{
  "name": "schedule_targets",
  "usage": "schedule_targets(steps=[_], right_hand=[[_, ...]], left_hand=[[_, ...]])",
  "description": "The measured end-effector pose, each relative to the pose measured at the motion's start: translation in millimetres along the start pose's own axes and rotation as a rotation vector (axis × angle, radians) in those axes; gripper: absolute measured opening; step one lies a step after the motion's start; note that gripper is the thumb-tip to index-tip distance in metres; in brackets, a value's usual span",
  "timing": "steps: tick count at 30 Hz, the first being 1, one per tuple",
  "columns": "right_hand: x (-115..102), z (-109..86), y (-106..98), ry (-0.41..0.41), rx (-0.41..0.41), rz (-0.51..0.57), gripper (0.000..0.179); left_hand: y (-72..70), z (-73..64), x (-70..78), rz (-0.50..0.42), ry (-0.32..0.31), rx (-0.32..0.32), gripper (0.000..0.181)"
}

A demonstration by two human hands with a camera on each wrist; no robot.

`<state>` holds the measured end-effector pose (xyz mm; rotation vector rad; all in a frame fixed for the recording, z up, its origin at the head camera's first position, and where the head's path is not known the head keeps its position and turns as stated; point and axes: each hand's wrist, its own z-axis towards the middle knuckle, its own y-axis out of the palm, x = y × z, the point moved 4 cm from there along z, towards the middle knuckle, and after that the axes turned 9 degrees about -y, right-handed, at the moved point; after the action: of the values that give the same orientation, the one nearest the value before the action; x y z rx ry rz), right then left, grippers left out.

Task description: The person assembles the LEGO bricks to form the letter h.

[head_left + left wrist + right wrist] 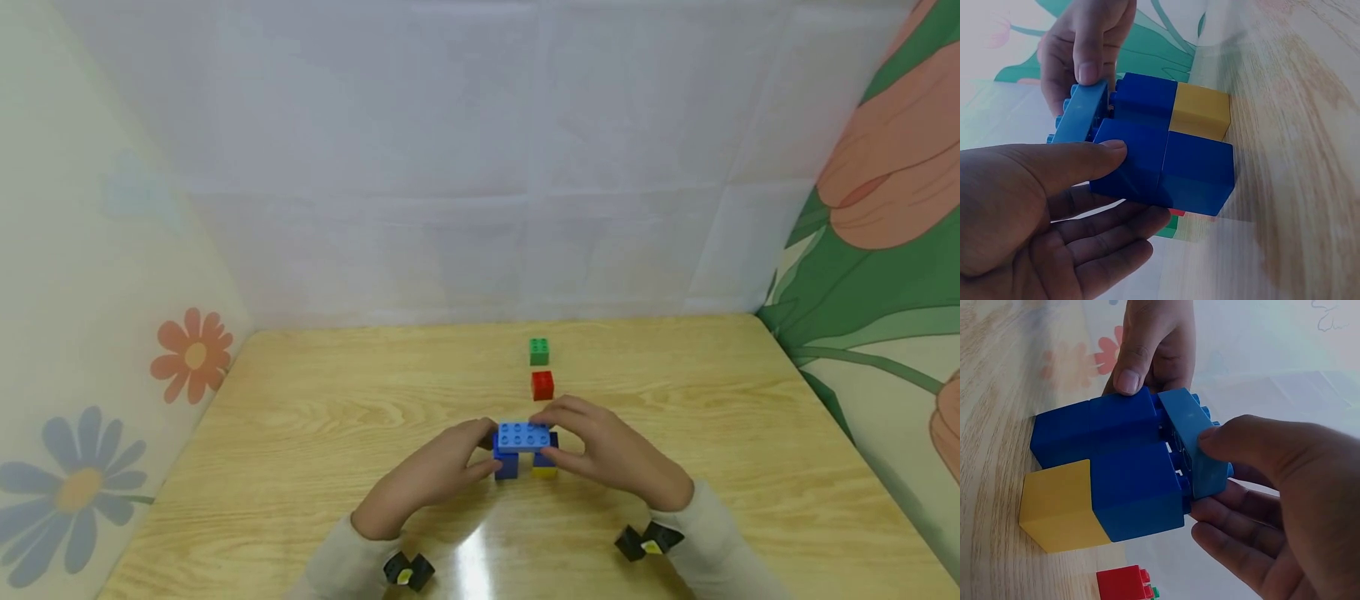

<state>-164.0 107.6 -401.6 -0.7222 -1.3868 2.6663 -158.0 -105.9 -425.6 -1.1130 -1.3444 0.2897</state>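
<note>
Two short block columns stand side by side on the table. One is two dark blue blocks [1197, 169]; the other has a dark blue block [1138, 494] on top of a yellow block [1057, 506]. Across their tops lies a light blue, eight-stud brick [523, 438], slightly tilted, with a gap above the studs of the yellow-based column. My right hand [603, 446] pinches this brick between thumb and fingers. My left hand [442, 461] grips the upper block of the all-blue column, thumb on its near face and fingers behind.
Behind the columns, a red block [542, 386] stands on the wooden table [337, 392], with a green block [538, 352] farther back. A white sheet [450, 250] hangs along the table's back edge. Flower-patterned panels flank both sides.
</note>
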Motion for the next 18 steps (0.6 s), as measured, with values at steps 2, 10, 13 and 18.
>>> schedule_targets(steps=[2,10,13,18], right_hand=[[-0.1,-0.1,0.3,0.016,-0.01,0.002,0.037],[0.7,-0.6,2.6,0.054,-0.059,0.0,0.04],[0.9,-0.3,3.3,0.057,-0.064,-0.01,0.04],[1.1,0.0,6.0,0.057,-0.069,-0.014,0.04]], left_hand=[[-0.3,-0.4,0.1,-0.002,-0.004,-0.001,0.03],[0.4,0.3,-1.2,-0.008,0.0,-0.007,0.032],[0.3,0.4,-1.5,-0.007,0.002,-0.007,0.031],[1.1,1.1,-2.6,-0.004,0.003,-0.013,0.029]])
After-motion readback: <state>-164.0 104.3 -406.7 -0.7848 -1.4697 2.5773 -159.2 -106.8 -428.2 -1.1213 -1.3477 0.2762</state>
